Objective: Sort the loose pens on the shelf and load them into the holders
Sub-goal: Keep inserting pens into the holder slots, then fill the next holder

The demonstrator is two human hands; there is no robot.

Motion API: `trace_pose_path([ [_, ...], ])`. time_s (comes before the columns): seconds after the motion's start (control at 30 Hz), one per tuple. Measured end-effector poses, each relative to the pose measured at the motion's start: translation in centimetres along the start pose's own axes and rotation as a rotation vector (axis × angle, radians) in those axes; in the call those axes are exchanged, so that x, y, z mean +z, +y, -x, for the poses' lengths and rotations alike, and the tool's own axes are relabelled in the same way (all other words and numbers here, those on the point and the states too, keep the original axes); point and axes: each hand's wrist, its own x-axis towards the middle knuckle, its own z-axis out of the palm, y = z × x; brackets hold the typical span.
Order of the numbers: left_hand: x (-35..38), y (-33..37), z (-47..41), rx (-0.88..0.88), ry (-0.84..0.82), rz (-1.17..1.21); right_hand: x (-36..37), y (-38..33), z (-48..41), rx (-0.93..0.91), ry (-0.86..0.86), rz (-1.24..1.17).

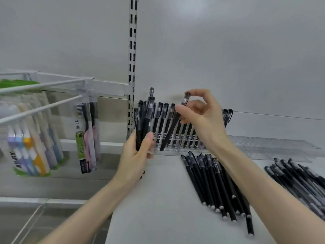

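Our right hand (202, 117) pinches one pen (169, 132) by its cap, long axis tilted, tip down-left at the holder (177, 150) and its near row. Our left hand (137, 161), just left, grips a bundle of pens (146, 117) upright.

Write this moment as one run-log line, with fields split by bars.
left hand: holds pen bundle | right hand: pinches one pen, tilted, at holder | loose pens: on shelf

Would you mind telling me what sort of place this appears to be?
Most likely a shop's display aisle: a slotted shelving upright runs up the back wall, packaged toothbrushes hang from pegs, and a clear holder displays identical black pens.
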Motion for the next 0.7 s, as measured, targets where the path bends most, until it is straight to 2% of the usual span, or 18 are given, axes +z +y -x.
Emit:
trace_pose_path([
  [0.27,-0.4,0.5,0.3,-0.063,0.027,0.147,2.0,1.8,-2.4,-0.151,0.129,0.221],
  [0.4,-0.5,0.5,0.3,-0.077,0.028,0.164,3.0,2.7,-3.3,-0.199,0.140,0.273],
  [0.57,-0.5,0.4,0.1,-0.092,0.010,0.179,4.0,3.5,-3.7,-0.222,0.104,0.321],
  [0.7,-0.6,0.1,0.0,-0.107,0.009,0.186,3.9,3.9,-3.7,-0.184,-0.015,0.380],
])
